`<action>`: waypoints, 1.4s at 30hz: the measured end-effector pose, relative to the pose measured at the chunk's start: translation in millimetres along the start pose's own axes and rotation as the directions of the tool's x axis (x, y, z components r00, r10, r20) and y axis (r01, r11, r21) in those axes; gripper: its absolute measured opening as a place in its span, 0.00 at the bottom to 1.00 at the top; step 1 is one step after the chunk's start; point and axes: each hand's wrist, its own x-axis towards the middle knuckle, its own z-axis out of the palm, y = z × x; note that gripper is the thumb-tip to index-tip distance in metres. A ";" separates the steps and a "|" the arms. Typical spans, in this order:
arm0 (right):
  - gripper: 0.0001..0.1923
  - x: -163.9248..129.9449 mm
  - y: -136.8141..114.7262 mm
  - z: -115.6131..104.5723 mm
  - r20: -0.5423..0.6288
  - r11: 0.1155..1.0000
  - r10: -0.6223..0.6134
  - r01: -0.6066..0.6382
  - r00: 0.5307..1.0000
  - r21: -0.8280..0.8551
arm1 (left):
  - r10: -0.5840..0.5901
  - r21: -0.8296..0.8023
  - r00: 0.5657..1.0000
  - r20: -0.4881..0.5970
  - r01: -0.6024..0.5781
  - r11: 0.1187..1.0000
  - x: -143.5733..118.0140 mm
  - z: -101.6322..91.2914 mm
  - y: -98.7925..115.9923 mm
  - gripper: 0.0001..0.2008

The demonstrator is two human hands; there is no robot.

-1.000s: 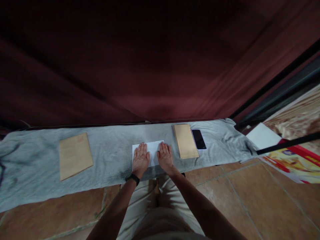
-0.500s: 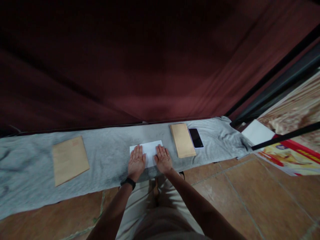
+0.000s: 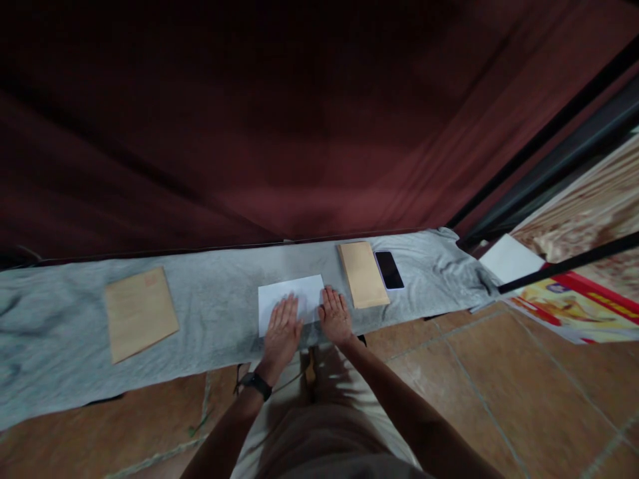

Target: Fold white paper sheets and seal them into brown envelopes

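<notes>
A white sheet of paper (image 3: pixel 272 299) lies flat on the grey cloth in front of me. My left hand (image 3: pixel 282 330) rests palm down on the middle of its lower part, fingers stretched out. At the sheet's right edge lies my right hand (image 3: pixel 335 314), also flat with its fingers extended. Both hands are open and grip nothing. Just right of my right hand is a stack of brown envelopes (image 3: pixel 364 276), and a phone (image 3: pixel 389 270) with a dark screen sits beside it.
Farther left on the grey cloth (image 3: pixel 214 293) lies another brown envelope (image 3: pixel 141 316). A dark red curtain (image 3: pixel 299 166) hangs behind the narrow surface. To the right stand black metal bars (image 3: pixel 574 263), a white sheet and a red and yellow printed box (image 3: pixel 579 306).
My left hand has slid right, toward the middle of the paper, and a little nearer to me. My right hand has shifted slightly right onto the paper's edge.
</notes>
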 end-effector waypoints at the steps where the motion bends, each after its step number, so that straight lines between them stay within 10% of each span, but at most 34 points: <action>1: 0.31 1.1 -4.3 -1.1 0.015 1.000 -0.007 0.007 1.000 0.012 | 0.045 0.001 0.998 0.033 -0.045 0.999 -3.1 1.6 7.3 0.30; 14: 0.28 -9.6 -12.1 -3.5 0.055 0.975 -0.196 0.189 0.979 0.120 | 0.122 0.008 0.988 0.095 -0.123 0.992 -29.5 -3.1 -7.0 0.29; 29: 0.29 -9.6 -10.4 -3.0 0.060 0.982 -0.152 0.144 0.986 0.123 | 0.015 -0.030 0.997 0.069 -0.013 0.999 54.1 25.1 -9.5 0.31; 42: 0.30 -13.4 -13.1 -5.4 0.065 0.994 -0.059 0.052 0.996 0.096 | 0.120 0.063 0.987 0.107 -0.127 0.990 -7.6 -6.5 -23.9 0.28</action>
